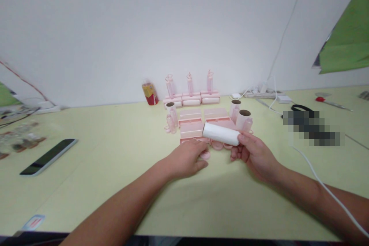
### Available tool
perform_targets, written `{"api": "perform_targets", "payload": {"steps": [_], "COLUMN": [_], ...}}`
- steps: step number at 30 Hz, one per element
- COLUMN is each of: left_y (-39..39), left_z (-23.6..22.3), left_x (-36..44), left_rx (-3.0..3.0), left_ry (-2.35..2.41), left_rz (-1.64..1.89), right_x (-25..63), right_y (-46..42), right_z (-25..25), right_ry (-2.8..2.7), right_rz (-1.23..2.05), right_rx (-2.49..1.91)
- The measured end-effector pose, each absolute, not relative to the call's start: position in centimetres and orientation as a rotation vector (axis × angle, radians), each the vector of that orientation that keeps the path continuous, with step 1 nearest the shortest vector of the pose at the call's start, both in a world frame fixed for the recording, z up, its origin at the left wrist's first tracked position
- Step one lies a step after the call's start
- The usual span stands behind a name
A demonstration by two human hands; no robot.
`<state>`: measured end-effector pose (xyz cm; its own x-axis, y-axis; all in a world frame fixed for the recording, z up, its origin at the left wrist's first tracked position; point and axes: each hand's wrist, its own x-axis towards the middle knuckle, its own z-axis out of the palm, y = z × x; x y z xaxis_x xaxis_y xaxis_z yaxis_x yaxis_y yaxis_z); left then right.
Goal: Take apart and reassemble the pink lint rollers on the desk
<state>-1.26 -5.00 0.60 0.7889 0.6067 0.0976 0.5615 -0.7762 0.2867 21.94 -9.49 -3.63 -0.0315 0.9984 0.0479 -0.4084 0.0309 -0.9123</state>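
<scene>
The right hand [256,155] pinched one end of a smooth white cylindrical roll [220,134] between thumb and fingers; the roll was held crosswise, its free end pointing left, and partly hid the open pale-pink rectangular boxes [191,128] grouped on the pale yellow-green table [115,134]. The left hand [187,158], palm down with fingers bent, reached to the front edge of the group beside a flat pale-pink disc [205,155]; whether it gripped anything could not be told. White upright rolls with brown tubular cores [240,121] flanked the boxes, one on the left and two on the right, with small translucent pink bottles [172,123] close by. Behind them, near the white wall [115,27], stood a row of three pink boxes with white fronts [191,100] bearing similar bottles, and just left of these a red-and-yellow labelled bottle [150,94]. A dark-screened phone [49,157] lay well apart on the left.
</scene>
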Motion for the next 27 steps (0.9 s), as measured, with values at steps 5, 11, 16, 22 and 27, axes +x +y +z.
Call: {"api": "perform_targets", "payload": {"steps": [5, 11, 16, 22, 27], "left_y": [-4.4, -4.2, -4.1, -3.5, -3.1], "left_z": [0.7, 2.1, 2.0, 1.4, 3.1], "left_x": [-1.7, -2.0, -2.1, -2.0, -3.0], "left_rx": [2.67, 2.336, 2.145, 1.92, 1.893], "left_ry": [0.932, 1.033, 0.891, 0.856, 0.887], "left_rz": [0.343, 0.756, 0.842, 0.952, 1.156], "right_x": [22.0, 22.0, 22.0, 21.9, 21.8], "right_y": [-9.4, -9.6, -9.7, -10.0, -10.1], "right_z": [-3.7, -3.6, -3.5, -3.6, -3.5], "right_ry": [-0.954, -1.017, -1.085, -1.091, -1.057], "right_rz": [1.372, 1.383, 1.455, 1.566, 1.558], "right_rx": [-0.848, -0.864, -0.877, -0.78, -0.779]}}
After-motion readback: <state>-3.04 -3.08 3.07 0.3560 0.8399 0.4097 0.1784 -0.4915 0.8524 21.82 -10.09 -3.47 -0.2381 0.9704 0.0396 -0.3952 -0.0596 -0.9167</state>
